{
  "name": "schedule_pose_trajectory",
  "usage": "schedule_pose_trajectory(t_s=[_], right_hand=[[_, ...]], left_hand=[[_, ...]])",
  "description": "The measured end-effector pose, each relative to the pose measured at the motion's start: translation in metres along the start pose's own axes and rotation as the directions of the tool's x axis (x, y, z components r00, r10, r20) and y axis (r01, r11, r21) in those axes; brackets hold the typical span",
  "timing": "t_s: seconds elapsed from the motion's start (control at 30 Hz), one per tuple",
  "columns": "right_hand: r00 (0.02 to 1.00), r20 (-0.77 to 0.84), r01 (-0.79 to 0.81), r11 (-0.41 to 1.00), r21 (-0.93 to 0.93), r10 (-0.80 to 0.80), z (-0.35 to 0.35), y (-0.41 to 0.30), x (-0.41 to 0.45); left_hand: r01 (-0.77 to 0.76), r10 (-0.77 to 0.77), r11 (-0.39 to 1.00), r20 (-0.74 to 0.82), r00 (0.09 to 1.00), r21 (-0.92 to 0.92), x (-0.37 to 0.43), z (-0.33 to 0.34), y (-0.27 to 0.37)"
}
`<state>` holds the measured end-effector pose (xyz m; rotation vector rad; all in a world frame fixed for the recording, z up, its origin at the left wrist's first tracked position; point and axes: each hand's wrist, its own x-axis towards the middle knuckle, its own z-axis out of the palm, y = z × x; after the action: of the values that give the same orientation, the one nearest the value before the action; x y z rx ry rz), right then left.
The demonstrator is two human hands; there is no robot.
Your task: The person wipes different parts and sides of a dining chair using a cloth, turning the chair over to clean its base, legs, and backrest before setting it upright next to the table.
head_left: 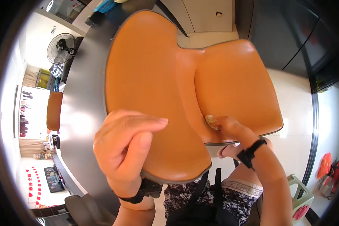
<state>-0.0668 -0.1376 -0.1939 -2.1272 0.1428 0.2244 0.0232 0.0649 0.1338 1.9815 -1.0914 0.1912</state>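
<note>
An orange leather-like chair with dark piping lies before me, its wide backrest [147, 73] on the left and its squarer seat [237, 82] on the right. My right hand [228, 127] pinches a small crumpled whitish-yellow wad [211, 121], perhaps cloth or tissue. The wad touches the upholstery near the crease where seat and backrest meet. Closer to the camera, my left hand [127, 144] is raised over the lower part of the backrest. Its fingers are curled in beside the thumb, and no object shows in it. Each wrist wears a black strap.
A long dark table [82, 113] runs along the left, with another orange chair [54, 111] at its far side. Dark cabinets [279, 34] stand upper right. A pale green stool [299, 192] is low right. A fan [61, 48] stands beyond the table.
</note>
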Motion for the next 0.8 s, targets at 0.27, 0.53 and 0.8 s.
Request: schedule_pose_trajectory(t_s=[0.27, 0.53, 0.8], right_hand=[[0.984, -0.168, 0.125, 0.89, 0.439, -0.055, -0.023, -0.113, -0.052], [0.73, -0.53, 0.556, 0.826, 0.095, -0.431, -0.038, -0.268, -0.067], [0.912, -0.41, 0.238, 0.801, 0.549, 0.01, -0.014, -0.185, -0.08]], left_hand=[[-0.152, 0.015, 0.938, -0.404, 0.915, -0.311, -0.017, -0.006, -0.022], [-0.131, -0.246, 0.86, -0.626, 0.74, -0.493, -0.013, -0.002, -0.045], [0.024, -0.405, 0.779, -0.473, 0.782, -0.627, -0.007, -0.001, -0.043]])
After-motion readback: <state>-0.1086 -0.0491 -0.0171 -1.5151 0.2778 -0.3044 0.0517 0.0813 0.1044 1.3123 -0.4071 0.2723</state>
